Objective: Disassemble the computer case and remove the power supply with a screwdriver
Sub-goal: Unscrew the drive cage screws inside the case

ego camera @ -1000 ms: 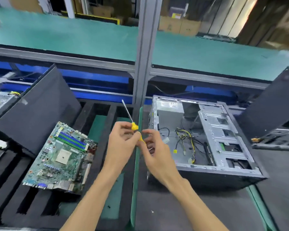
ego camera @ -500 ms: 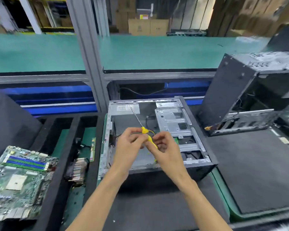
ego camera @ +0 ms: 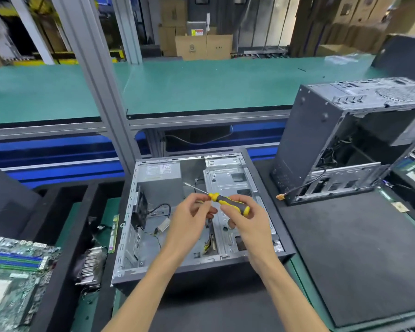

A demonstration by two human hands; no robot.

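Black foam mat (ego camera: 359, 255), bare right of open computer case (ego camera: 197, 212) lying flat. Grey boxy power supply (ego camera: 162, 180) in far-left corner. Above it, right hand (ego camera: 247, 221) grips rubbery yellow-black screwdriver (ego camera: 225, 202); left hand (ego camera: 189, 215) pinches the collar.

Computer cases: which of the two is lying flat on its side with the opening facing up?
The computer case under the hands, holding the power supply. The other case, to its right, stands with its opening facing sideways.
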